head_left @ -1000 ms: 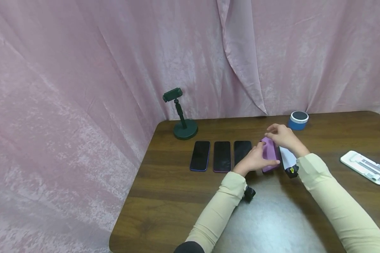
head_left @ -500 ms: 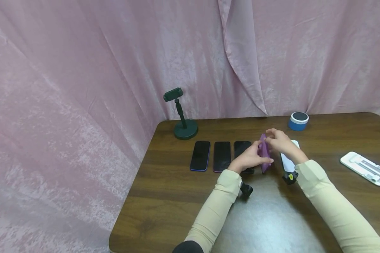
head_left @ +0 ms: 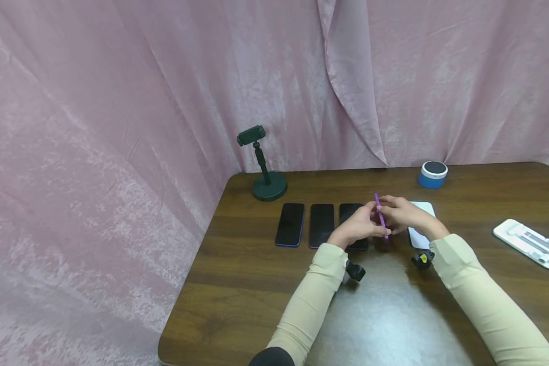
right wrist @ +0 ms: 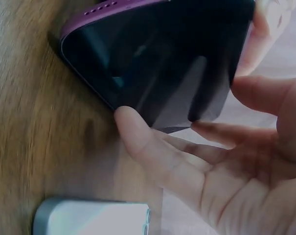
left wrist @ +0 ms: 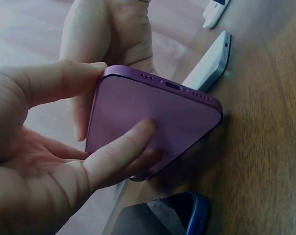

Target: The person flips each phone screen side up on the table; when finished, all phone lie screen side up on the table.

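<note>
Phone with a purple back and rim (head_left: 382, 218) stands on its long edge, nearly upright, between the two hands; whether that edge meets the wooden table (head_left: 229, 310) under it, I can't tell. To the purple phone's left, the left hand (head_left: 358, 226) grips it, thumb at the corner by the charging port and fingers laid across the back. To its right, the right hand (head_left: 404, 213) holds it from the screen side, curved around it, with fingertips on the edges rather than flat over the glass. Both palms are off the purple phone, so its dark screen shows well in the right wrist view. Just left of the purple phone lies the first dark phone (head_left: 349, 211), partly covered by the left hand, then a second dark phone (head_left: 322, 225), then a third dark phone (head_left: 290, 224) with a blue rim. Just right of the purple phone is a white phone (head_left: 423, 229), flat and partly behind the right wrist. Well to its right sits a white compartmented holder (head_left: 526, 244); beyond it, a little right, a blue-and-white round tub (head_left: 433, 177); beyond it and well left, a green stand (head_left: 268, 187).
</note>
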`<state>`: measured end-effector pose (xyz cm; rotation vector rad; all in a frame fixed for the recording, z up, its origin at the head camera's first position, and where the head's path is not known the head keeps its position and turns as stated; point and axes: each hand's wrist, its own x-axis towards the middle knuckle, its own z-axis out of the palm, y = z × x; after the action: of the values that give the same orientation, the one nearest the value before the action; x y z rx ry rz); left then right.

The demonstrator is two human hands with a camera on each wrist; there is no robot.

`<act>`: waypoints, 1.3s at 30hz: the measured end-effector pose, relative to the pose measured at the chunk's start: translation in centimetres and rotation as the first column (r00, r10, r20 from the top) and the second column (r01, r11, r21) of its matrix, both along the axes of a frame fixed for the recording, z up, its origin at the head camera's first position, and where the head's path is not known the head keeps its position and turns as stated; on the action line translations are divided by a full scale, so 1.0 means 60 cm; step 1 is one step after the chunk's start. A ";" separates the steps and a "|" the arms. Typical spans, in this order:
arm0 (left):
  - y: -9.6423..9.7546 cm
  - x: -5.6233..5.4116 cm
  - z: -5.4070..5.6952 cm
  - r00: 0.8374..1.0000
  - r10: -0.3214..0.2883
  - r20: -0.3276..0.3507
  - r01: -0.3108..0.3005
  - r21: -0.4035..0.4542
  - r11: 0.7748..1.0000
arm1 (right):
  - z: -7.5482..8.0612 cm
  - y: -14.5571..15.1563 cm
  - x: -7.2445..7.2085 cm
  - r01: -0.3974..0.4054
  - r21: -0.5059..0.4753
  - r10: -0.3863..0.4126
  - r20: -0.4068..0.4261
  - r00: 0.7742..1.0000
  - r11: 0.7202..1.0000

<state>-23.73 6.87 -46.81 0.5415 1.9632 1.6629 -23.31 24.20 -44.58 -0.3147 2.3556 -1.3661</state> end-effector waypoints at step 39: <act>0.001 0.009 0.011 0.972 0.053 -0.228 -0.140 -0.386 0.912 | -0.015 0.006 -0.002 0.059 0.366 -0.021 -0.107 0.994 0.929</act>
<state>-23.18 6.90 -46.18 0.4850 2.4419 1.2401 -23.44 24.55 -45.49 -0.2305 2.6519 -0.9106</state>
